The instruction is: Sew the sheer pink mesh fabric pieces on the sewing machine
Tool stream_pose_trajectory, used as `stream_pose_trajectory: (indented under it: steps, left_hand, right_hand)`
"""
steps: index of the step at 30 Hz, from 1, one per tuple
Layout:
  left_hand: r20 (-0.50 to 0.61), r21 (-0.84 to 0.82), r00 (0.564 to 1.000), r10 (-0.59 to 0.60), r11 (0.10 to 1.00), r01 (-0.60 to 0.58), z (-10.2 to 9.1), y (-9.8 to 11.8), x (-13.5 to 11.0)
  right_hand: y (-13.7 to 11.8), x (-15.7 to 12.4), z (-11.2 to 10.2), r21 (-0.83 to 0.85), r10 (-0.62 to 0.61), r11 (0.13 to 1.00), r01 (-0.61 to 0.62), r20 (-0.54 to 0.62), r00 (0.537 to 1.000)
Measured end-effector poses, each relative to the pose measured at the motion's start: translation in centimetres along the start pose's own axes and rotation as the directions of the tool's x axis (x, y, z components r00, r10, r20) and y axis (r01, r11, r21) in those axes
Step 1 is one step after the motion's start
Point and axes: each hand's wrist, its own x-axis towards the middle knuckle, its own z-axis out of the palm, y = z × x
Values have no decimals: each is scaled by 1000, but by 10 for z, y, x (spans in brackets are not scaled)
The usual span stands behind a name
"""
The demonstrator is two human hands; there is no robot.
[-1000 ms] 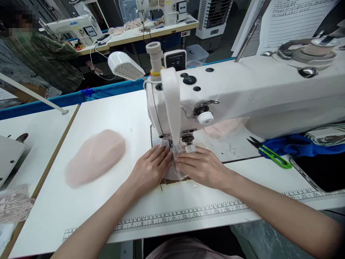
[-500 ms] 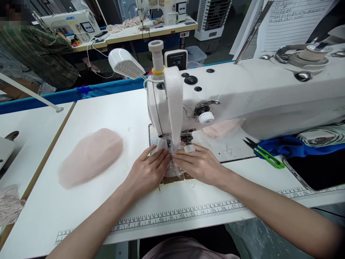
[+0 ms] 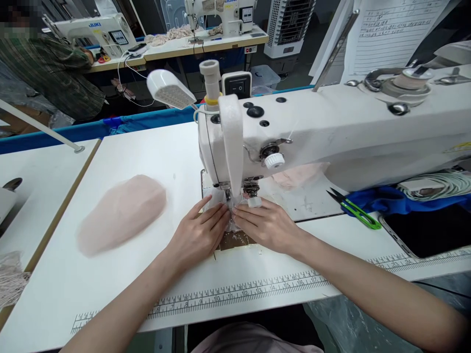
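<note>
At the needle area of a white sewing machine [image 3: 231, 132], both hands rest on a thin, sheer, pale fabric [image 3: 231, 226]. My left hand [image 3: 198, 233] lies flat on its left side, fingers stretched toward the presser foot. From the right, my right hand [image 3: 267, 223] reaches in just as flat, its fingertips close to the left ones, beside the foot. Much of the fabric is hidden under the fingers and the machine head. Left of the machine lies a sheer pink fabric piece [image 3: 123, 215]. More pink fabric [image 3: 300, 175] shows under the machine arm.
Green-handled thread snips [image 3: 355, 210] lie by blue cloth [image 3: 382, 200] and a dark-screened phone [image 3: 427, 233] at the right. A printed ruler [image 3: 235, 294] runs along the front edge. Behind, a person in a checked shirt [image 3: 55, 73] sits near another sewing machine [image 3: 95, 37].
The sheer fabric has moved away under the machine head, so less lies in front of the foot and more brown surface shows. The hands stay beside the foot. The view shifts slightly.
</note>
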Motion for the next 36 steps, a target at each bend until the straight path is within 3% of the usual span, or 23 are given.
stream_pose_trajectory:
  steps: [12, 22, 36]
  left_hand:
    - [33, 23, 999, -35, 999, 34, 6, -5, -2]
    - [-3, 38, 995, -98, 994, 98, -1, 18, 1]
    - [26, 79, 992, -125, 989, 123, 8, 8, -1]
  right_hand:
    - [4, 4, 4, -29, 11, 1000, -10, 16, 1000]
    - [0, 1, 1, -30, 23, 999, -22, 38, 999]
    - [2, 1, 8, -144, 78, 987, -65, 86, 993]
